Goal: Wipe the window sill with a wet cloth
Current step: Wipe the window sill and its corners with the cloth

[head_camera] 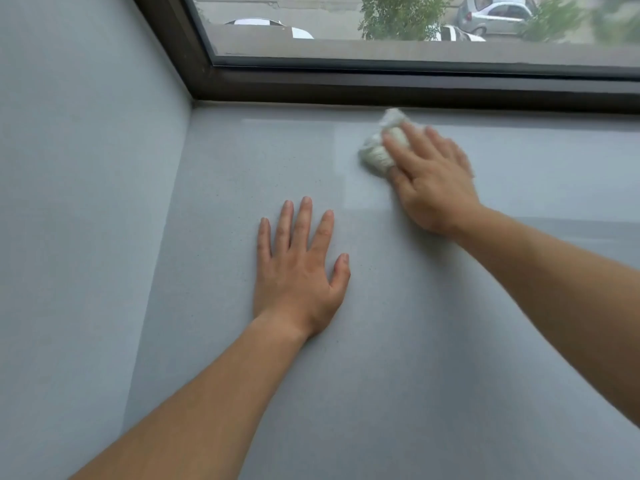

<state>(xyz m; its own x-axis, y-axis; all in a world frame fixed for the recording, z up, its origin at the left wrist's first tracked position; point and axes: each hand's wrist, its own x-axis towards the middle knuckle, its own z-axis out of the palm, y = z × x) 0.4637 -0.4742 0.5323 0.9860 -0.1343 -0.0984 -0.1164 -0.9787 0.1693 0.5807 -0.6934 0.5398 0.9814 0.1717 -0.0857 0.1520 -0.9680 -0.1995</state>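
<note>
Your right hand [434, 181] sits in the upper right of the frame, pressed palm-down on a bunched white cloth [382, 145], with the fingers laid over it and curled lightly around its near side. The cloth is a crumpled wad, so it has only a loose long axis: it runs from lower left to upper right in the picture, with one ragged end pointing up toward the dark window frame [381, 86] and just short of touching it. Most of the wad pokes out past your fingertips, to the upper left of the hand; the rest is hidden under your fingers.

The cloth lies on the pale grey window sill [225, 174], near its back edge and right of the corner where the sill meets the side wall [86, 168].

Your left hand [299, 268] is at the centre of the frame, flat on the sill with fingers spread wide and holding nothing. It is well apart from the cloth, lower and to the left of it.

A paler rectangular patch shows on the sill just left of the cloth.
</note>
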